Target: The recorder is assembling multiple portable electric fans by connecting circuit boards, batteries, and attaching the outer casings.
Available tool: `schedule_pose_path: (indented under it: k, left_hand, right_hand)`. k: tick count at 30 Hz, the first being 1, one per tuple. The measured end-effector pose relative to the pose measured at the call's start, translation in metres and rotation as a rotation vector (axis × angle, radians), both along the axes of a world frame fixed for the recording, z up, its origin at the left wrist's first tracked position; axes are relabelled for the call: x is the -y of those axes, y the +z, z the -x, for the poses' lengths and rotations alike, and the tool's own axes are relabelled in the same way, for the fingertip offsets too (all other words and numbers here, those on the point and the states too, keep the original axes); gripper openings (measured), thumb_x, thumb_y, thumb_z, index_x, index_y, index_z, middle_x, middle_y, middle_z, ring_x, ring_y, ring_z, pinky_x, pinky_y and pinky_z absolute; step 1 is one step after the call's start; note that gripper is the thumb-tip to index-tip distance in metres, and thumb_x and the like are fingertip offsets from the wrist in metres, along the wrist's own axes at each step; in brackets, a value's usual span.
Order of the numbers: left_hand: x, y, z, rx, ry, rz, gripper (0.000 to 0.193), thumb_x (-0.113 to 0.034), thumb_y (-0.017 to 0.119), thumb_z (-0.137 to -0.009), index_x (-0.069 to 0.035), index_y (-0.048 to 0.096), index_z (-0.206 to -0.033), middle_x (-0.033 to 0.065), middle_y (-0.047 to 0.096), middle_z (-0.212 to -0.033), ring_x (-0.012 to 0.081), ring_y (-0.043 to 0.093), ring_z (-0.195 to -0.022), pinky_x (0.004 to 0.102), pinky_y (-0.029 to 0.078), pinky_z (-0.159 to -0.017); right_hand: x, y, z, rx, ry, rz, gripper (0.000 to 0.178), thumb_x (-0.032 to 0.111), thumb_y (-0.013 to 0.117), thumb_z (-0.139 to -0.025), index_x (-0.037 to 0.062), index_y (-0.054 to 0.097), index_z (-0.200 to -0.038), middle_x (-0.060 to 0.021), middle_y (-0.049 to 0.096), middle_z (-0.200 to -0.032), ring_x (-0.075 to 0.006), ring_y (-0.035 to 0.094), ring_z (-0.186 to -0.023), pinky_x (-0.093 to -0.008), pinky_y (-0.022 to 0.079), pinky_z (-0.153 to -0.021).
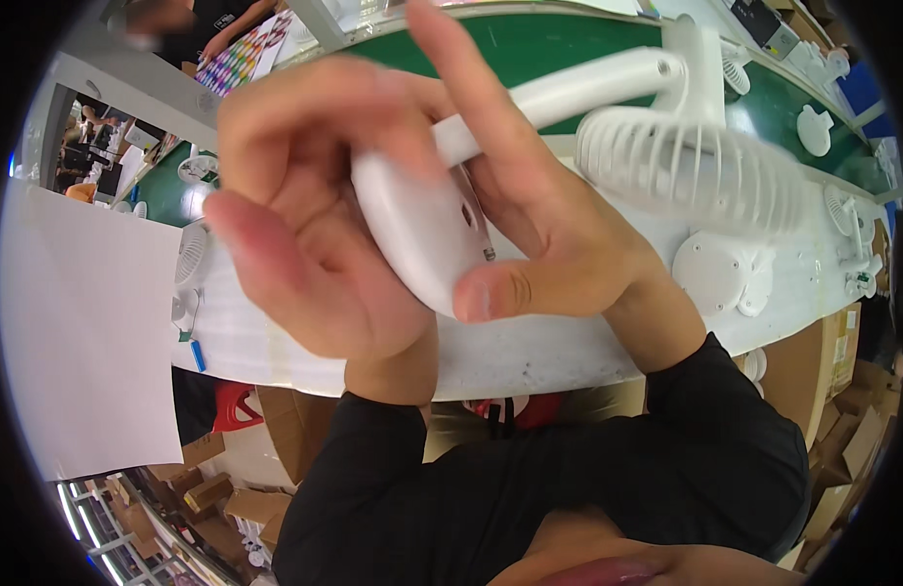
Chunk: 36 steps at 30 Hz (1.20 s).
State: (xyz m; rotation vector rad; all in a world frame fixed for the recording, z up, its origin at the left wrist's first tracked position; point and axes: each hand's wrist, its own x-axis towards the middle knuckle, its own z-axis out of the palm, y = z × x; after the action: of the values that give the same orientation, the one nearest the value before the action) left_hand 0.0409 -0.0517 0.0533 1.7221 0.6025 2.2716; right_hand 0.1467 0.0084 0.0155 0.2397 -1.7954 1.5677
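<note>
Left hand [320,225] and right hand [559,234] crowd the upper centre of the frame, the right's grip clamped on a white fan [559,93]; the left, blurred, cups its base [408,230], and whether that grip is closed I cannot tell. Cage [696,176], base and arm [593,83] look already joined, so the fan seems nearly whole; what is left doesn't show. The cage, upper right, is motion-smeared, the base's far side hidden, its small edge opening [467,213] indistinct

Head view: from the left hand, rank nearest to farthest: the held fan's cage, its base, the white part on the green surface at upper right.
1. Base, up against the left hand.
2. Cage, beyond the right hand.
3. White part, upper right.
</note>
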Motion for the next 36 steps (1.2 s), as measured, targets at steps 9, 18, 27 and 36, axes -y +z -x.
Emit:
schedule_pose_path:
  k: [9, 18, 27, 36]
  left_hand:
    - [-0.002, -0.005, 0.013, 0.200, -0.279, 0.009, 0.051, -0.041, 0.020, -0.107, -0.006, 0.056, -0.096, 0.0010, 0.051, -0.057, 0.0136, 0.043, -0.060, 0.0293, 0.037, -0.065]
    - [0.003, 0.001, -0.002, 0.091, 0.214, 0.053, 0.051, -0.038, 0.020, -0.108, -0.005, 0.056, -0.093, 0.0005, 0.049, -0.058, 0.0105, 0.040, -0.055, 0.0247, 0.036, -0.058]
    - [0.013, -0.001, 0.008, 0.078, 0.073, 0.067, 0.050, -0.039, 0.021, -0.108, -0.008, 0.051, -0.083, -0.0006, 0.045, -0.058, 0.0093, 0.035, -0.051, 0.0231, 0.033, -0.054]
    - [0.018, 0.002, -0.003, 0.157, 0.088, -0.016, 0.051, -0.040, 0.020, -0.108, -0.008, 0.051, -0.083, -0.0002, 0.044, -0.056, 0.0110, 0.040, -0.053, 0.0263, 0.035, -0.057]
  right_hand:
    - [-0.006, -0.003, 0.018, -0.180, -0.143, -0.478, 0.113, 0.038, 0.070, -0.085, 0.0176, -0.015, -0.158, -0.0282, 0.025, -0.157, -0.0414, 0.034, -0.138, -0.0522, 0.021, -0.114]
    - [0.011, -0.001, 0.016, -0.201, 0.090, -0.017, 0.088, 0.023, 0.057, -0.091, 0.0072, 0.004, -0.160, -0.0199, 0.030, -0.154, -0.0371, 0.037, -0.135, -0.0477, 0.023, -0.113]
    - [0.015, 0.002, 0.020, -0.216, 0.013, -0.163, 0.078, 0.018, 0.051, -0.090, 0.0066, 0.016, -0.159, -0.0189, 0.041, -0.141, -0.0354, 0.044, -0.123, -0.0464, 0.032, -0.107]
    - [0.015, 0.013, -0.002, -0.065, 0.020, -0.401, 0.092, 0.030, 0.054, -0.087, 0.0061, 0.004, -0.160, -0.0205, 0.035, -0.151, -0.0313, 0.040, -0.131, -0.0447, 0.024, -0.112]
